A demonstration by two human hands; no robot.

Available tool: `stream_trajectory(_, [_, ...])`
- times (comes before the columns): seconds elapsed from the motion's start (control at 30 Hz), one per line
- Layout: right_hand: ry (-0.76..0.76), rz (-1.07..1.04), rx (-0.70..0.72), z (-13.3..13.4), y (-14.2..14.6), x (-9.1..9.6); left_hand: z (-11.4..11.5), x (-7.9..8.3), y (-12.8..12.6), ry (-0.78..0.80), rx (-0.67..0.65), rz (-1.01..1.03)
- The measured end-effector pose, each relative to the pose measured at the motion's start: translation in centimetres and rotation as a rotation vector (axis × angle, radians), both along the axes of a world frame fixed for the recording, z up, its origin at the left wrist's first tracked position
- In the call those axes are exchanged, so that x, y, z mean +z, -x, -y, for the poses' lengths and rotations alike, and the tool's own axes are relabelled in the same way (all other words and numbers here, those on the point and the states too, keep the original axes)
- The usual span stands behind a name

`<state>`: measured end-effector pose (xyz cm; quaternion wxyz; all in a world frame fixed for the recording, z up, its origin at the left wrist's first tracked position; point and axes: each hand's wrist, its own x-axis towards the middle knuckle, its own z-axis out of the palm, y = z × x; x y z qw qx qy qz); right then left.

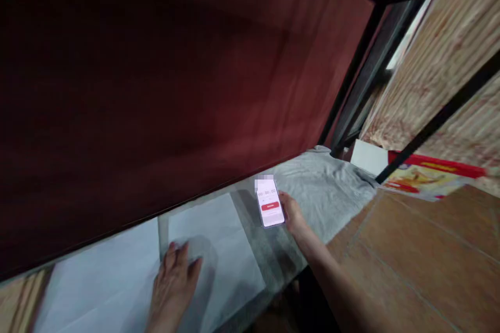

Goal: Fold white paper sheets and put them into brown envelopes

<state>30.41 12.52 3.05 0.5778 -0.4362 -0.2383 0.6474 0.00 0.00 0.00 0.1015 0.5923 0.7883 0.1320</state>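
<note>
- Phone [270, 213] sits just below and right of the middle of the frame, upright with a slight tilt, its screen lit pale pink, showing a row of digits and a red button; a pixelated patch covers its top end.
- Right hand [290, 210] holds the phone by its right edge, the forearm running down to the lower right of the frame; its fingers are bent around that edge, partly hidden, so I cannot tell how they lie behind the phone.
- Left hand [175, 277], at the bottom of the frame left of centre, lies palm down over white paper, fingers loosely spread and thumb held apart to the right, pinching nothing.
- Right-hand sheet [232, 239] lies under the thumb side of that hand, with a shadow on it; left-hand sheet [105, 270] fills the lower left, a narrow grey strip showing between the two.
- Grey cloth [326, 182], wrinkled, spreads right of the phone.
- Dark red panel [219, 93] fills the upper left and centre, bordered on its right by a black bar [351, 73].
- Brown tiled floor [422, 239] occupies the lower right; above it lies red-and-yellow printed packaging [424, 179], near a ribbed, light-coloured surface [461, 52] at the upper right.
</note>
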Motion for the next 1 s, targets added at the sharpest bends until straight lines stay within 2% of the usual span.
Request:
stream_trajectory(0.1, [0.01,0.011,-0.008,0.1,-0.3,0.3,-0.5,0.1,0.1,-0.102,0.025,0.054])
stream_trajectory(0.2, [-0.003,0.003,0.035,0.7,0.1,0.6,-1.2,1.5,-0.9,-0.241,0.083,0.36])
stream_trajectory(0.27, [-0.012,-0.014,0.106,1.6,1.0,0.5,-1.8,2.9,-2.5,-0.259,0.142,0.754])
stream_trajectory(0.37, [0.021,-0.046,0.24,3.6,3.2,0.2,-2.4,4.7,-5.4,-0.123,0.269,1.556])
stream_trajectory(0.4, [0.038,-0.057,0.282,4.3,4.0,0.1,-2.5,5.1,-6.3,-0.071,0.312,1.745])
stream_trajectory(0.47, [0.059,-0.067,0.363,5.8,5.7,-0.2,-2.8,5.6,-7.7,-0.024,0.41,1.908])
stream_trajectory(0.6, [0.086,-0.057,0.481,7.6,7.7,-0.3,-3.1,5.4,-8.5,0.014,0.524,1.906])
stream_trajectory(0.7, [0.08,-0.047,0.47,7.4,7.7,-0.4,-3.0,5.1,-7.8,-0.018,0.578,1.83])
stream_trajectory(0.77, [0.081,-0.029,0.426,6.6,7.1,-0.6,-2.9,4.8,-6.6,-0.105,0.548,1.712])
stream_trajectory(0.87, [0.094,0.006,0.332,5.2,5.9,-1.1,-2.7,4.2,-4.2,-0.263,0.448,1.346])
stream_trajectory(0.93, [0.089,0.02,0.284,4.3,5.1,-1.4,-2.7,3.5,-2.4,-0.235,0.375,1.041])
stream_trajectory(1.0, [0.073,0.037,0.259,3.5,4.3,-1.6,-2.6,2.4,-0.7,-0.138,0.312,0.769])
